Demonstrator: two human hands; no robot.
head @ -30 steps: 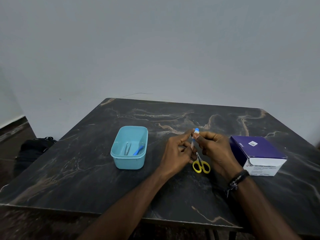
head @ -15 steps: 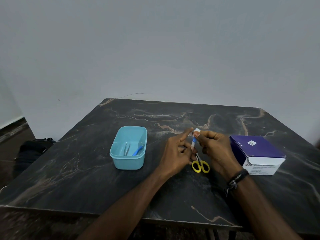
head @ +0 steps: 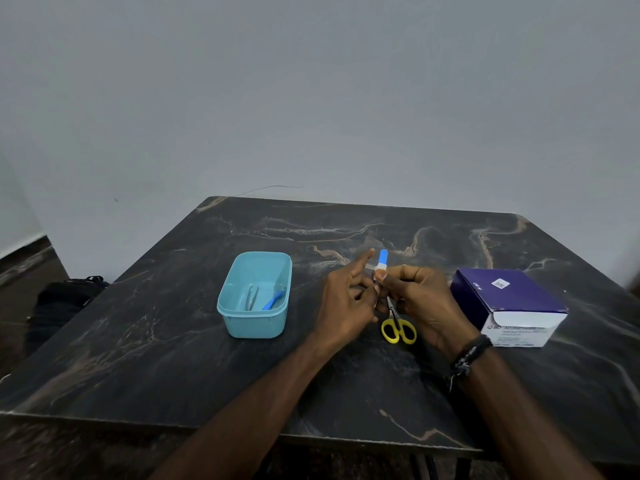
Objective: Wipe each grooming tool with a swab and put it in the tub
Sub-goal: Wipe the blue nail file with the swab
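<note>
A small blue grooming tool (head: 383, 257) stands upright between my hands above the table's middle. My left hand (head: 343, 303) grips its lower part, with the index finger stretched out. My right hand (head: 420, 299) pinches a white swab (head: 378, 270) around the tool just under its blue tip. Yellow-handled scissors (head: 398, 330) lie on the table beneath my hands, their blades hidden by my fingers. To the left stands the teal tub (head: 254, 323); inside it lie metal tweezers (head: 252, 296) and another blue tool (head: 273, 299).
A purple and white box of alcohol swabs (head: 509, 303) sits on the dark marble table (head: 173, 358) at the right, close to my right hand. A black bag (head: 59, 303) lies on the floor at the left. A grey wall stands behind the table.
The swab has slid down the tool, so the blue tip shows above my fingers again. Both hands have stayed in the same spot.
</note>
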